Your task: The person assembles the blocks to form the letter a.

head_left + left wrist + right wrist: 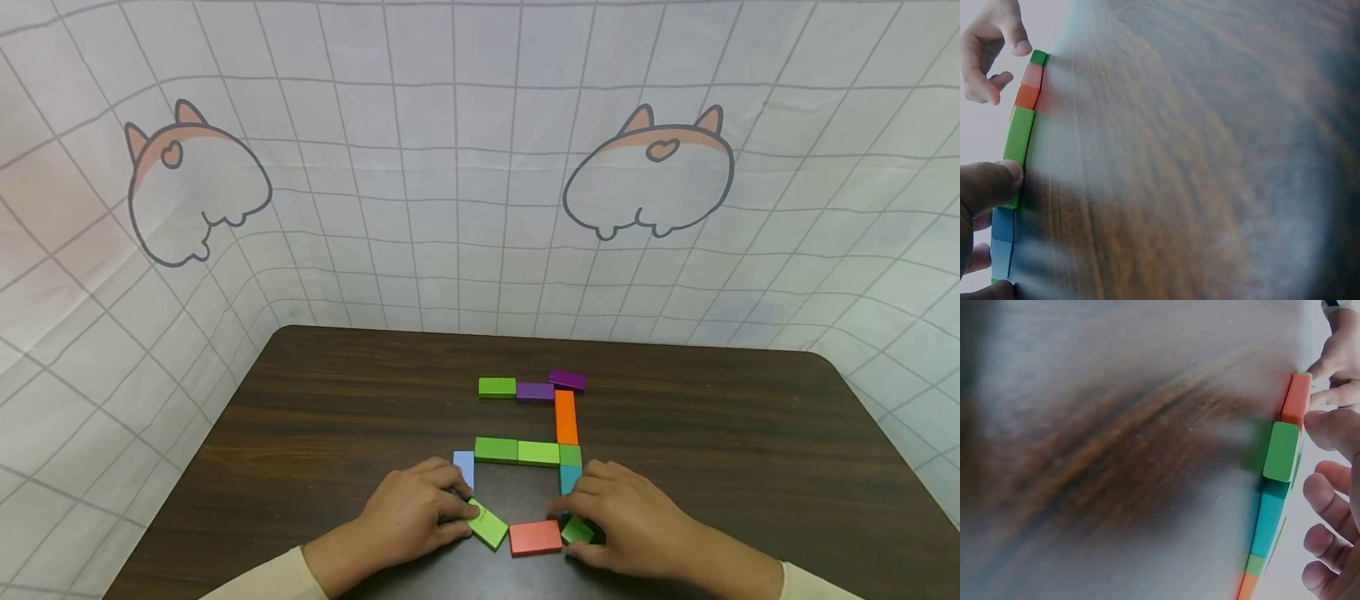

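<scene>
My left hand (pixel 420 512) pinches a light green block (pixel 489 527) that lies slanted on the table, its thumb (pixel 1007 175) pressed on it in the left wrist view. A light blue block (pixel 464 469) lies just beyond those fingers. Around a small green block (pixel 577 532), my right hand (pixel 626 521) hovers with loosely bent fingers and thumb apart; the right wrist view shows a gap between the fingers and that block. Between the two hands sits a red block (pixel 536 538). A teal block (pixel 570 478) is partly covered by the right hand.
Farther back, green blocks (pixel 497 450) form a row that meets an orange block (pixel 566 417). Beyond it lie purple blocks (pixel 535 392) and another green block (pixel 497 387). The dark wooden table (pixel 360 392) ends at a white gridded curtain (pixel 420 250).
</scene>
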`<act>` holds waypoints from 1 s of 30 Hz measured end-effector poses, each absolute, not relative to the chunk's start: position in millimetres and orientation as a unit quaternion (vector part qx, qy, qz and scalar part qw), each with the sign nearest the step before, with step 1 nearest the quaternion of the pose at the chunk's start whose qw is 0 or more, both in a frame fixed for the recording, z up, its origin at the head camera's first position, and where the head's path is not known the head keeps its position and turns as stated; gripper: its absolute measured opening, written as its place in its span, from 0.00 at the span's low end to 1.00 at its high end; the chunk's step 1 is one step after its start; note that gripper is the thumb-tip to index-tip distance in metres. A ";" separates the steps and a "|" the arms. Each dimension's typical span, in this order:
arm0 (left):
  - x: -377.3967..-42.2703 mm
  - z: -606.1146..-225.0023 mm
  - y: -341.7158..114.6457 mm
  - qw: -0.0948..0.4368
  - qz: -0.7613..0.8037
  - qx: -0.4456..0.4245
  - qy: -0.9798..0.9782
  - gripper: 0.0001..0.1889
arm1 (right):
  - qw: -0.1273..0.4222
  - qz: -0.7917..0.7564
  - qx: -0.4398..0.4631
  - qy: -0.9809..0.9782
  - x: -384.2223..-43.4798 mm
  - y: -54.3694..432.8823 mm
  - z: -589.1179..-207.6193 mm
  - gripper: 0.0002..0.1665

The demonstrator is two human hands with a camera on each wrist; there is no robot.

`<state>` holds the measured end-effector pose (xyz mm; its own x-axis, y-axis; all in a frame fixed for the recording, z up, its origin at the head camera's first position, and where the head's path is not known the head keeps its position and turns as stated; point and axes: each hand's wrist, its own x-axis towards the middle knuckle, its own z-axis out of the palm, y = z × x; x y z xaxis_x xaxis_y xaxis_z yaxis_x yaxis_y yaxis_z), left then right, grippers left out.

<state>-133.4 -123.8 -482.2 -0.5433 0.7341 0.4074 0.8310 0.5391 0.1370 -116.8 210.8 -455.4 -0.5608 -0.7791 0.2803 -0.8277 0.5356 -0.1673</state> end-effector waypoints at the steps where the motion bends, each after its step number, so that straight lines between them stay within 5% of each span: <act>1: -133.3 -482.0 -123.9 0.153 -0.159 -0.452 -0.864 0.10 | 0.079 0.140 0.460 -0.873 -116.7 211.7 -455.2 0.21; 14: -133.5 -482.0 -124.9 0.154 -0.163 -0.448 -0.865 0.10 | 0.095 0.177 0.440 -0.875 -124.6 218.0 -450.8 0.18; 30: -133.0 -480.4 -124.1 0.143 -0.166 -0.453 -0.864 0.10 | 0.087 0.164 0.261 -0.947 -215.4 241.6 -437.4 0.20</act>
